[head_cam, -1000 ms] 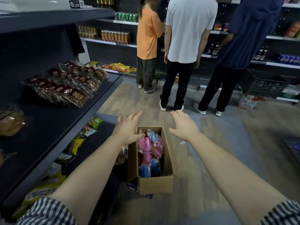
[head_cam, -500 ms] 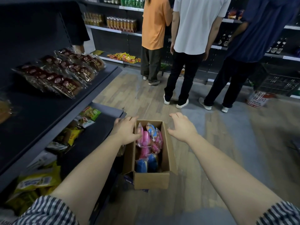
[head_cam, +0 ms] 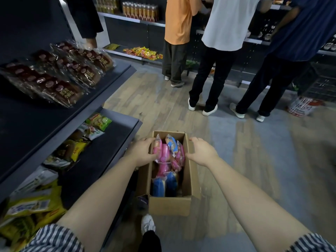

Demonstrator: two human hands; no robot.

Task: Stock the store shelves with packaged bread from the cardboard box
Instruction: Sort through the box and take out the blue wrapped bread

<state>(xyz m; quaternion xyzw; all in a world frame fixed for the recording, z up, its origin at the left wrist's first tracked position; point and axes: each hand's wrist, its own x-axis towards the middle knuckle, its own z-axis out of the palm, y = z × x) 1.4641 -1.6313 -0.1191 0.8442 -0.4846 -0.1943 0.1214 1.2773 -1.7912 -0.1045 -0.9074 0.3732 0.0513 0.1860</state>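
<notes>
An open cardboard box (head_cam: 170,206) stands on the floor beside the shelf unit. Pink bread packs (head_cam: 164,168) and blue bread packs (head_cam: 158,187) stand upright inside it. My left hand (head_cam: 142,151) reaches over the box's left wall, with its fingers and thumb curled round the far left pink pack (head_cam: 157,149). My right hand (head_cam: 201,151) lies over the box's right wall with fingers bent downward, and its thumb is beside a pink pack (head_cam: 180,151). Dark-labelled bread packs (head_cam: 60,79) lie on the middle shelf (head_cam: 32,122) at left.
The bottom shelf (head_cam: 111,140) holds yellow and green snack packs (head_cam: 78,148). Three people (head_cam: 227,51) stand ahead at the far shelves. A white bucket (head_cam: 301,106) sits on the floor at right. My shoe (head_cam: 147,223) is just behind the box.
The view has tilted down and come closer to the box. Both hands have dropped from above the box onto it, the left one closing on a pink pack.
</notes>
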